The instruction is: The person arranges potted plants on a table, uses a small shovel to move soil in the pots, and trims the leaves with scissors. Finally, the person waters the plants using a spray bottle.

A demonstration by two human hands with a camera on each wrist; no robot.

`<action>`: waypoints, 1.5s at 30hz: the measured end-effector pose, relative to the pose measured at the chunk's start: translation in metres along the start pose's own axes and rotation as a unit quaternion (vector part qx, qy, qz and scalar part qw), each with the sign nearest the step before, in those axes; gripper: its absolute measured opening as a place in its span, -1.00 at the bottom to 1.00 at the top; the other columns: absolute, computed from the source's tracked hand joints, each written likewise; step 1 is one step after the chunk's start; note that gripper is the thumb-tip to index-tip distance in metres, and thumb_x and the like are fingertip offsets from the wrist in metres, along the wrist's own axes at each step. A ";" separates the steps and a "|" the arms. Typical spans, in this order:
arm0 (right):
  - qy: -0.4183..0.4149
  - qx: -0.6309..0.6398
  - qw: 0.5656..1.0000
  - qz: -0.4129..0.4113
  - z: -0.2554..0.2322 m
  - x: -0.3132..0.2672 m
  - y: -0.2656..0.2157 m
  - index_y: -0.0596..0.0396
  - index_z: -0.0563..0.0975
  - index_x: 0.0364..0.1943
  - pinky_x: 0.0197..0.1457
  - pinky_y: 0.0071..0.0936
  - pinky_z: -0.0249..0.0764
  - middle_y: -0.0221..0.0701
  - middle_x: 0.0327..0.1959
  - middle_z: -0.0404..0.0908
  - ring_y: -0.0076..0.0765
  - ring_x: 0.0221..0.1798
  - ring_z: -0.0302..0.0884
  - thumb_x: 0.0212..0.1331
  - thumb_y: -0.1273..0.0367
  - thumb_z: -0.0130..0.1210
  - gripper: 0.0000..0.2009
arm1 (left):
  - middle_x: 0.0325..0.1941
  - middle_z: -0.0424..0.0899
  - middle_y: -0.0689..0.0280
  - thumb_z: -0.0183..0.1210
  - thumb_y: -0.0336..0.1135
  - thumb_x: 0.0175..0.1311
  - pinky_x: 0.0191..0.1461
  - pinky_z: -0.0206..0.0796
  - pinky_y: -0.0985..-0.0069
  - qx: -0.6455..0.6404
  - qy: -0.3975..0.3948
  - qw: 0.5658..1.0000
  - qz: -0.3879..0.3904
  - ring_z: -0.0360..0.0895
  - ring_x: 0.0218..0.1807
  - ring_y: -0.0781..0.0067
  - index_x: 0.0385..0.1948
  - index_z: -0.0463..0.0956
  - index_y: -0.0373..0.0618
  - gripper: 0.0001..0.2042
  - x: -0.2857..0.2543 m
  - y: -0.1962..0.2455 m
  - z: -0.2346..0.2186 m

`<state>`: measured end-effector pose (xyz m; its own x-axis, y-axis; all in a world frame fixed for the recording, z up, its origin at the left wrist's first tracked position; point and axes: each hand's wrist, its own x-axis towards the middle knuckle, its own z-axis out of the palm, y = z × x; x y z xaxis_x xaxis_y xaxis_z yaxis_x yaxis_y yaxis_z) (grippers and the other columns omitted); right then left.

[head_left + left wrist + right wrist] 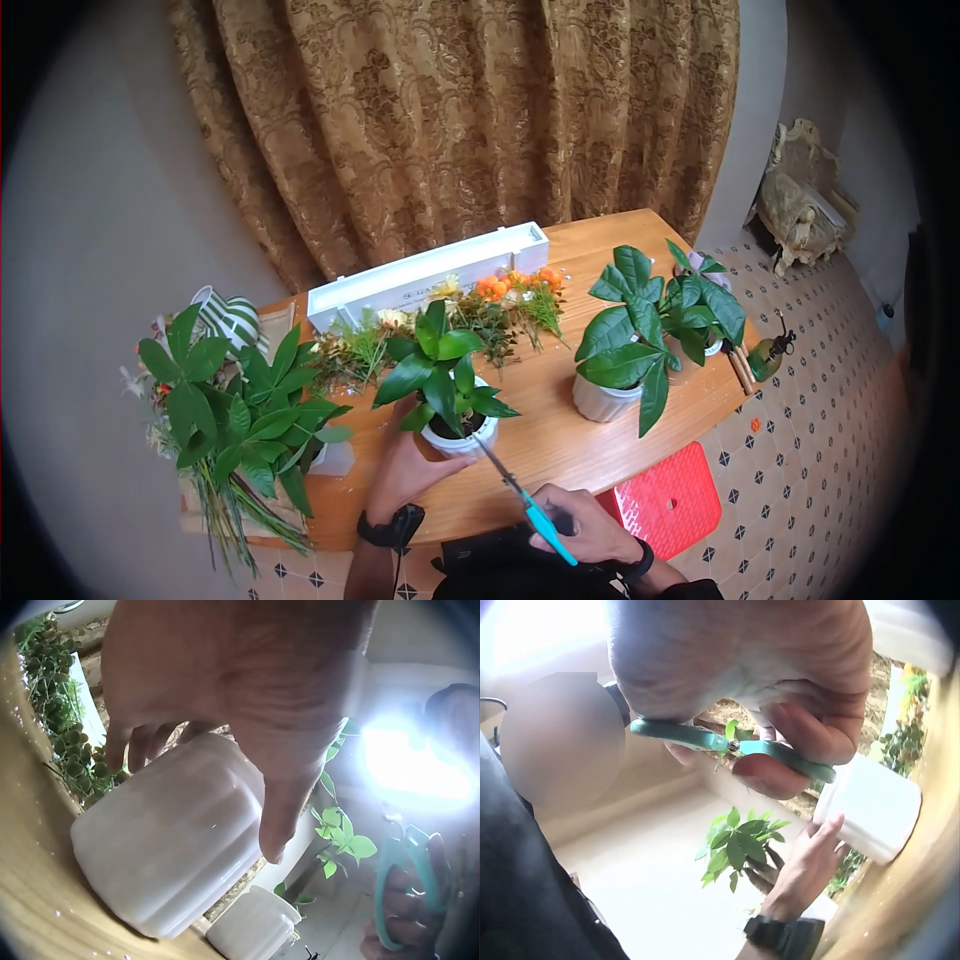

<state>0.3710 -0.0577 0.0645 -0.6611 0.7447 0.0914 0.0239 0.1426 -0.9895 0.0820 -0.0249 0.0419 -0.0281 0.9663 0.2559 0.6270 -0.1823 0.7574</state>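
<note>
A white ribbed plant pot [172, 832] stands on the wooden table, holding dark soil and a glossy green plant [435, 365]. My left hand [408, 470] grips the pot from its left side, thumb around the near wall and fingers reaching behind. In my right hand [592, 528] is a pair of scissors [537, 518] with teal handles, fingers through the loops. Their blades point up and left, the tips overlapping the pot's front rim beside the soil in the head view. The right wrist view shows the teal handles [780, 754] spread apart.
A long white planter box [430, 280] stands at the back, with orange and yellow flowers [500, 288] before it. Potted leafy plants [630, 330] stand to the right. Cut stems and foliage [230, 420] fill the left end. A red stool [672, 500] is beside the table.
</note>
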 end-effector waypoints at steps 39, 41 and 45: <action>-0.137 0.248 0.948 0.147 0.036 0.041 0.005 0.14 0.41 -0.20 -0.55 -0.66 0.23 -0.56 -0.57 0.37 -0.68 -0.61 0.31 0.49 0.34 0.05 -0.84 | 0.34 0.44 -0.02 0.66 -0.23 -0.30 0.48 0.20 0.23 -0.205 -0.056 0.977 -0.033 0.38 0.40 0.03 0.43 0.07 -0.33 0.16 0.012 -0.029 0.010; -0.148 0.256 0.944 0.147 0.037 0.041 0.005 0.15 0.41 -0.18 -0.55 -0.66 0.23 -0.55 -0.55 0.37 -0.66 -0.61 0.32 0.49 0.33 0.05 -0.84 | 0.34 0.44 -0.01 0.67 -0.23 -0.30 0.48 0.19 0.23 -0.202 -0.056 0.977 -0.037 0.38 0.40 0.04 0.43 0.07 -0.33 0.16 0.011 -0.027 0.008; -0.185 0.307 0.928 0.102 0.041 0.053 0.000 0.17 0.40 -0.02 -0.56 -0.65 0.23 -0.44 -0.42 0.41 -0.58 -0.51 0.40 0.53 0.15 -0.03 -0.68 | 0.34 0.44 0.00 0.66 -0.22 -0.29 0.48 0.19 0.25 -0.191 -0.061 0.979 -0.037 0.38 0.40 0.08 0.44 0.06 -0.31 0.16 0.011 -0.028 0.008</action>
<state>0.3050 -0.0450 0.0652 -0.9043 0.4253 -0.0367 -0.1806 -0.4589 -0.8699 0.0704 -0.0081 0.0193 0.0464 0.9897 0.1357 0.2886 -0.1434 0.9467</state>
